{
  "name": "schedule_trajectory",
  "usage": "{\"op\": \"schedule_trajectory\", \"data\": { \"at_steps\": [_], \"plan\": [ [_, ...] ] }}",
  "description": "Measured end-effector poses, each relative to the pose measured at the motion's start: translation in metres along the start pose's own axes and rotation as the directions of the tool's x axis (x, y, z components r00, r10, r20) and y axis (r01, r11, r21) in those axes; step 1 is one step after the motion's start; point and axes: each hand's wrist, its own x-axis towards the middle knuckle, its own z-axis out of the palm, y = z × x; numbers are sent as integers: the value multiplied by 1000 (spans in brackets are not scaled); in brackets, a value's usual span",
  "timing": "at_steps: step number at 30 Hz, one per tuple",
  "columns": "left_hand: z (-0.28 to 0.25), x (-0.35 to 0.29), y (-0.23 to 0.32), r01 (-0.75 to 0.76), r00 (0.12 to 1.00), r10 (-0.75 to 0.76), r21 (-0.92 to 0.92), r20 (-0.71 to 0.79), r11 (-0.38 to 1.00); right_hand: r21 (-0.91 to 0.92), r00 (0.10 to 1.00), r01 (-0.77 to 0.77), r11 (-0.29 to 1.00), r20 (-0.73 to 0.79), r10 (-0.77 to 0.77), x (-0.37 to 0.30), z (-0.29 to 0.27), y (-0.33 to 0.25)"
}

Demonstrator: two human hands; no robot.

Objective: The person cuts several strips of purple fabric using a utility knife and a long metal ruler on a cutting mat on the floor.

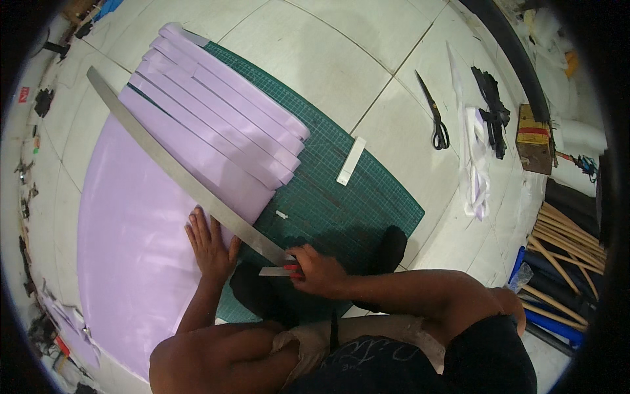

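Left hand (211,244) down flat, fingers spread wide, palm pressing on the lilac sheet (131,249) just beside the long steel ruler (190,184), fingertips reaching up to touch its edge. Nothing gripped there, simply bearing down. Right hand (318,270) curled tight around a cutter (279,270), red handle peeking out between the fingers, grey blade poking left and meeting the ruler's near end. Blade tip hard to make out against the metal, possibly just under the ruler's edge.

Ruler lying diagonally across the sheet, from far left down toward the hands. Beyond it, a fan of cut lilac strips (223,118) stacked side by side, overlapping, resting partly on the green cutting mat (348,203). Sheet spread over the mat's left part and on across the pale tiled floor (315,59).

On the mat, a short white strip (351,161) lying apart from the lilac pieces, and a tiny white scrap (281,215) nearer the hands. Off to the right on the tiles, black-handled scissors (435,115), well apart from the cutting. Further right, white fabric offcuts (476,164) and a bundle of black straps (493,111). Wooden sticks (564,243) piled at the far right edge.
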Motion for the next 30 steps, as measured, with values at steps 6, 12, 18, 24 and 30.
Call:
{"op": "schedule_trajectory", "data": {
  "at_steps": [6,12,18,24,30],
  "plan": [
    [-2,4,11,-5,1000,5,-28,0,1000,23,996,22,999,-89,-20,4,-7,20],
    [5,4,6,6,1000,-6,-3,-26,1000,-48,989,-72,996,-129,65,14,-30,14],
    [-8,4,8,36,999,-36,-27,6,999,-143,998,-21,990,-63,12,24,-37,19],
    [-2,0,6,17,999,-18,-40,-27,999,-181,979,58,982,-183,-92,42,-44,10],
    [-4,6,11,23,1000,-23,12,-14,1000,-243,937,142,960,-279,-209,59,-43,-1]
  ]
}}
